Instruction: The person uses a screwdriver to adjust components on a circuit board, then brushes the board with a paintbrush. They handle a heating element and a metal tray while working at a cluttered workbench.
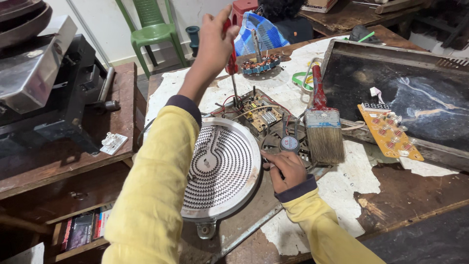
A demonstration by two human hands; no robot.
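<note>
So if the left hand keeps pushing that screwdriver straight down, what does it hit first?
Most likely the circuit board: the left hand holds the red-handled screwdriver with its tip down at the board's near-left edge, among red wires, though exact contact is unclear.

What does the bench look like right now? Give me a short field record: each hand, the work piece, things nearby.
left hand: raised, grip closed on a red-handled screwdriver, tip down at the circuit board
right hand: resting by the round heating coil, at the small fan
nearby: paintbrush right of the fan; orange display board on the dark glass panel
behind: motor winding, green chair
</note>
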